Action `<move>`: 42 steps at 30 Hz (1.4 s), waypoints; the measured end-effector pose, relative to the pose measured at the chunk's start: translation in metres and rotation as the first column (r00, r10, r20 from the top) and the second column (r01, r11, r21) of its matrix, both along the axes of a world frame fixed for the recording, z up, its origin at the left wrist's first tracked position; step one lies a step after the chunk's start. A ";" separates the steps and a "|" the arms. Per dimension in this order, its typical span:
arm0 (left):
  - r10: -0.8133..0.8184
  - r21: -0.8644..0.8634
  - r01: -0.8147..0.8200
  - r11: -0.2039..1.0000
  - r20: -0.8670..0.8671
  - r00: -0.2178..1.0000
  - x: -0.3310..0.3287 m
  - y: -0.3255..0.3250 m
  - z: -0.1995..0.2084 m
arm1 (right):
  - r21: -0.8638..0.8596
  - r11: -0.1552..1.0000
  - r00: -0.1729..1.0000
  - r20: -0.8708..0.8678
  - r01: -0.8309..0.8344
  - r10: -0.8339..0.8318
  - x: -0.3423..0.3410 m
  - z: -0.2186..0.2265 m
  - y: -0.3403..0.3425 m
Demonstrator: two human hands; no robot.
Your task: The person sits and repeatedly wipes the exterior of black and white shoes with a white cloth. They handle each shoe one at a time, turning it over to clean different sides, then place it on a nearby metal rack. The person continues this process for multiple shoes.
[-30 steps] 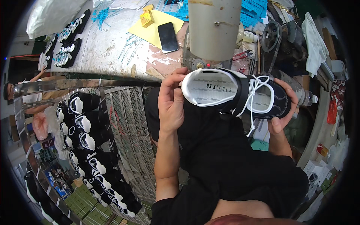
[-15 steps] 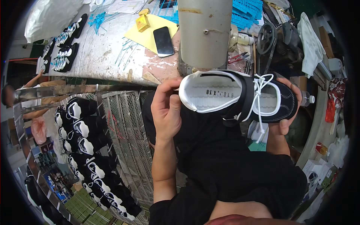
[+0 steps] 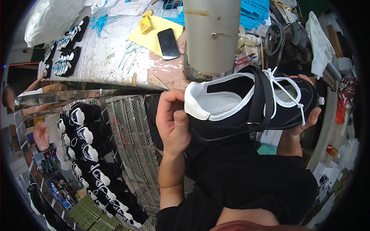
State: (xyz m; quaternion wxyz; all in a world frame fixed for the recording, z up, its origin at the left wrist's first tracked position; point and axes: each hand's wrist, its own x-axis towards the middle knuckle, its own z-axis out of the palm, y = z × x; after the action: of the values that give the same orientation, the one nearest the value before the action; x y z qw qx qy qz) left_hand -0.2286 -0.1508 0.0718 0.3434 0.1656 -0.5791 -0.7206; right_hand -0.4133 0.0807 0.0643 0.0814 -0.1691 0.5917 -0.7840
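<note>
A black shoe (image 3: 227, 125) with white edging lies sideways between my hands, its opening tilted up and away from me. At its white heel, my left hand (image 3: 172, 121) is closed round the back end. My right hand (image 3: 308, 115) grips the toe at the other end, partly hidden behind it. Across the shoe runs a black strap (image 3: 262, 102), and a white lace (image 3: 271, 82) is tied in a bow in front of it. White lining shows inside. Just beyond stands a thick pale machine column (image 3: 212, 42).
Left of me, a metal rack (image 3: 127, 127) bears rows of black-and-white shoes (image 3: 90, 152). On the worktable (image 3: 104, 57) lie a phone (image 3: 168, 44), a yellow sheet (image 3: 148, 40), sandals (image 3: 67, 61) and blue strips (image 3: 254, 15). Red-handled snips (image 3: 245, 59) lie beside the column. Another person's arm (image 3: 34, 84) shows far left.
The shoe has rolled from opening-up to tilted, showing more of its near side and strap, and the printed insole is turned out of sight. Both hands still hold it.
</note>
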 end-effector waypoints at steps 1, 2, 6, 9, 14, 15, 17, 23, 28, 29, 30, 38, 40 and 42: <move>0.000 0.006 0.000 1.000 0.028 1.000 -0.001 0.000 0.000 | -0.014 1.000 1.000 -0.004 -0.003 0.003 0.001 0.000 -0.002; 0.001 0.011 -0.002 1.000 0.057 0.998 -0.002 0.000 0.001 | -0.028 1.000 1.000 -0.008 -0.009 0.009 0.001 0.000 -0.003; -0.159 0.298 0.133 0.945 0.064 0.985 0.013 -0.002 -0.012 | 0.068 0.987 0.976 -0.155 -0.143 0.152 0.003 -0.011 -0.006; -0.202 0.203 0.178 0.963 0.108 0.973 0.037 -0.006 -0.053 | 0.054 0.974 0.973 -0.061 -0.221 0.224 0.022 -0.029 -0.024; 0.070 -0.326 -0.068 0.943 -0.005 0.998 0.066 -0.005 -0.079 | -0.295 0.857 0.789 0.344 -0.423 0.508 0.038 -0.079 -0.051; 0.086 -0.367 -0.086 0.926 -0.015 0.996 0.071 -0.006 -0.081 | -0.342 0.829 0.758 0.352 -0.443 0.550 0.039 -0.084 -0.057; 0.113 -0.427 -0.108 0.898 -0.015 0.993 0.079 -0.009 -0.080 | -0.348 0.820 0.733 0.376 -0.455 0.566 0.042 -0.090 -0.066; 0.198 -0.444 -0.204 0.873 -0.060 0.978 0.099 -0.010 -0.082 | -0.331 0.789 0.693 0.380 -0.517 0.613 0.047 -0.086 -0.087; 0.214 -0.505 -0.196 0.840 -0.024 0.977 0.101 -0.011 -0.075 | -0.382 0.786 0.695 0.376 -0.486 0.612 0.050 -0.091 -0.092; 0.218 -0.527 -0.185 0.830 0.002 0.976 0.101 -0.010 -0.071 | -0.396 0.782 0.694 0.373 -0.481 0.616 0.050 -0.091 -0.090; 0.221 -0.549 -0.171 0.818 0.027 0.975 0.101 -0.008 -0.069 | -0.410 0.778 0.693 0.370 -0.476 0.618 0.050 -0.091 -0.089; 0.237 -0.547 -0.237 0.803 -0.072 0.969 0.069 -0.008 -0.067 | -0.326 0.818 0.773 0.289 -0.475 0.564 0.038 -0.099 -0.047; 0.243 -0.522 -0.252 0.815 -0.087 0.966 0.064 -0.011 -0.072 | -0.064 0.772 0.756 0.164 -0.633 0.633 0.031 -0.105 -0.026; 0.362 -0.605 -0.355 0.713 -0.117 0.925 0.066 -0.016 -0.082 | 0.195 0.644 0.666 0.073 -0.740 0.743 0.037 -0.102 -0.008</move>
State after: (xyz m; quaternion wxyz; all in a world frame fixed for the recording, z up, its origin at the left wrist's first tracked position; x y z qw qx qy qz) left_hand -0.1622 -0.1669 -0.0105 0.5084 0.1571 -0.7402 -0.4109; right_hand -0.3765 0.0731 -0.0380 0.4079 -0.3923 0.5498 -0.6144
